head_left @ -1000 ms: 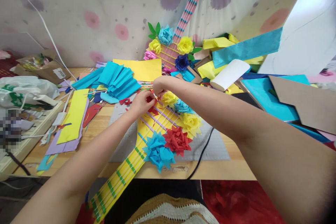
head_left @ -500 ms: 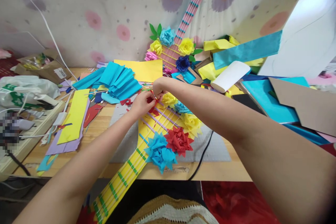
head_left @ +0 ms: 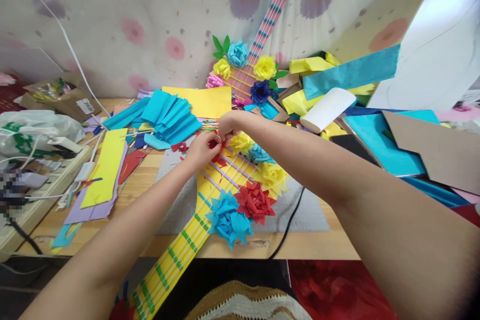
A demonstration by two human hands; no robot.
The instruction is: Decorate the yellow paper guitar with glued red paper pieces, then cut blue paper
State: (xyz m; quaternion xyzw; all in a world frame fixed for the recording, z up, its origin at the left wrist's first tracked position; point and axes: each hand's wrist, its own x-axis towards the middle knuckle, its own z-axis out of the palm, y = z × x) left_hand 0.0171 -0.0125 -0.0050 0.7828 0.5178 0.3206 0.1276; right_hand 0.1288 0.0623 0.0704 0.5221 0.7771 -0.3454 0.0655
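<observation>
A yellow paper guitar point(head_left: 202, 187) lies across the table, its neck with green frets pointing toward me. Paper flowers run along its right side, among them a blue flower point(head_left: 230, 219), a red flower point(head_left: 256, 202) and a yellow flower point(head_left: 273, 177). My left hand point(head_left: 202, 150) is closed in a pinch on red paper point(head_left: 214, 144) over the guitar's far end. Against it, my right hand point(head_left: 229, 125) bends down with fingers closed at the same red paper, its fingertips partly hidden. Red scraps lie on the guitar just below the hands.
Pleated blue paper point(head_left: 168, 117) and a yellow sheet point(head_left: 210, 101) lie behind the hands. A pink paper guitar point(head_left: 240, 80) leans on the back wall. At right sit a white roll point(head_left: 328, 109) and cardboard point(head_left: 431, 145); at left, a power strip point(head_left: 45, 195). A black cable point(head_left: 290, 225) crosses the table edge.
Both hands stay in the same place at the red paper, with only slight finger movement. The whole view has shifted very slightly.
</observation>
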